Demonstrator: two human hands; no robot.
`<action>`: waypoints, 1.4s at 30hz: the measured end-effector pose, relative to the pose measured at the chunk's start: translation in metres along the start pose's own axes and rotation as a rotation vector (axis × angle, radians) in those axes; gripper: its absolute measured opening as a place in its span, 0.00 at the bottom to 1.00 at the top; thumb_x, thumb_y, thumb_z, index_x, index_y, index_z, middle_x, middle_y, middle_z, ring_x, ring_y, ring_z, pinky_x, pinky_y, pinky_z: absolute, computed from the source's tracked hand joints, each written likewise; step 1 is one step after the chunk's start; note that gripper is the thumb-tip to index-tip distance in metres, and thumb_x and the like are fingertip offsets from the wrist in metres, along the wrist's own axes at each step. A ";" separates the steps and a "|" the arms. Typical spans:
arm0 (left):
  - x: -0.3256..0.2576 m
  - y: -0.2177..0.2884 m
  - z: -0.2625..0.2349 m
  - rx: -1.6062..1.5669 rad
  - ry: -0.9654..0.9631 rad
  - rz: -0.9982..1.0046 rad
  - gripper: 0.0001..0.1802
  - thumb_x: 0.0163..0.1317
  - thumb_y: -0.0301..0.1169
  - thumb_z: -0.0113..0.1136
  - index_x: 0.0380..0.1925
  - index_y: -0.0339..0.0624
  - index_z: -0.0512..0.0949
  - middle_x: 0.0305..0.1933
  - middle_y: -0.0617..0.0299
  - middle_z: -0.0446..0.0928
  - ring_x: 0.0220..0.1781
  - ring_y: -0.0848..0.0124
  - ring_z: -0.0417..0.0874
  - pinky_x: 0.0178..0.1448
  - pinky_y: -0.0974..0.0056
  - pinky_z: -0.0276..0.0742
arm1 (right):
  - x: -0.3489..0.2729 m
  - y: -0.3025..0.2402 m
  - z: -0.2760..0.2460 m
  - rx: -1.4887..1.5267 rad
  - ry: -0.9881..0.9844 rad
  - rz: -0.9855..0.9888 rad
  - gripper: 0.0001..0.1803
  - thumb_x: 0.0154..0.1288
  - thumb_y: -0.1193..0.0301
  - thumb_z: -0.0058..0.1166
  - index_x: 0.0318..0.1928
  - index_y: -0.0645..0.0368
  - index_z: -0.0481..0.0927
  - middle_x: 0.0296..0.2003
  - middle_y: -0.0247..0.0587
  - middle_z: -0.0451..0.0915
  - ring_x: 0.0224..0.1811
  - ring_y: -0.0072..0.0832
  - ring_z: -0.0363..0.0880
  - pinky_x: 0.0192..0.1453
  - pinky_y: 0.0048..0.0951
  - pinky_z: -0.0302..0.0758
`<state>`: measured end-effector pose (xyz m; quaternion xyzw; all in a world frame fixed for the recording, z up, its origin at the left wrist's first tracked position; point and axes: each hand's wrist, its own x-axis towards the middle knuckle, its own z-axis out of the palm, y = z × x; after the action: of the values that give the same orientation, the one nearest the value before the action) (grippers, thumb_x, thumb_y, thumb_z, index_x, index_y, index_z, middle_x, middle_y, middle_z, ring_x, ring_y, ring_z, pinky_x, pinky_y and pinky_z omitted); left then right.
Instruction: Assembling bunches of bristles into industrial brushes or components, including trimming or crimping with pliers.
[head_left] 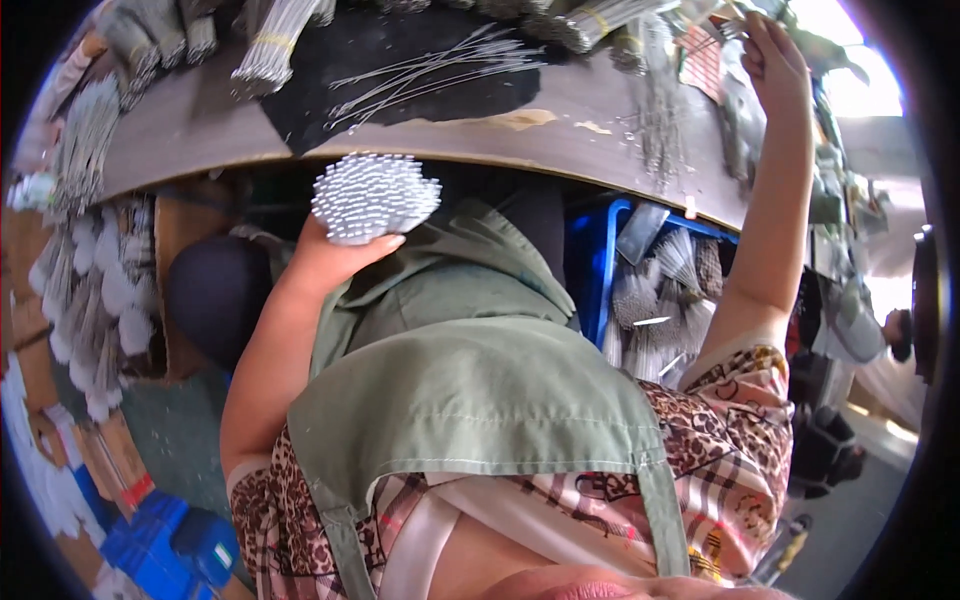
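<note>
Holding wire bundle (375, 195) in left hand (342, 252), with fingers closed snugly round it, just off tabletop (210, 135) edge. Probably stiff, kinda hefty, prone to sliding lengthwise; best squeezed mid-length. Got right hand (776, 65) stretched out, with fingers curled; can't tell if gripping anything.

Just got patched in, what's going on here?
The person's left hand grips a thick bundle of thin rods, ends up, just off the table edge. The right hand is stretched to the table's far right; whether it holds anything is unclear. Loose thin rods lie on a black sheet, and more bundles sit in a blue crate.
</note>
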<state>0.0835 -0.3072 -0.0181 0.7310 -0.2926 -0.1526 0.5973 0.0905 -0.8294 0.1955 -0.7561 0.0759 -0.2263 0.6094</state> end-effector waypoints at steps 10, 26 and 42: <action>0.009 -0.008 0.008 -0.170 0.147 -0.022 0.23 0.44 0.24 0.72 0.44 0.38 0.78 0.45 0.63 0.80 0.47 0.76 0.78 0.53 0.66 0.73 | 0.094 0.092 -0.096 -1.051 -0.018 -0.215 0.21 0.66 0.56 0.50 0.53 0.53 0.78 0.37 0.26 0.81 0.31 0.16 0.71 0.35 0.21 0.69; -0.001 -0.020 -0.004 -0.048 -0.022 -0.150 0.23 0.54 0.28 0.65 0.52 0.44 0.75 0.56 0.59 0.75 0.59 0.63 0.73 0.64 0.59 0.65 | -0.206 0.086 0.269 0.283 -0.726 0.034 0.41 0.47 0.71 0.70 0.63 0.58 0.66 0.23 0.21 0.61 0.26 0.12 0.59 0.33 0.14 0.61; 0.002 -0.035 0.002 -0.312 0.045 -0.135 0.21 0.54 0.29 0.66 0.49 0.44 0.76 0.51 0.60 0.77 0.55 0.64 0.76 0.59 0.60 0.70 | -0.221 0.102 0.295 0.432 -0.671 0.090 0.40 0.48 0.75 0.69 0.63 0.61 0.65 0.19 0.18 0.58 0.23 0.09 0.57 0.32 0.12 0.60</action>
<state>0.0925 -0.3067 -0.0519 0.6506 -0.2021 -0.2198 0.6983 0.0391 -0.5067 -0.0024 -0.6385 -0.1433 0.0493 0.7545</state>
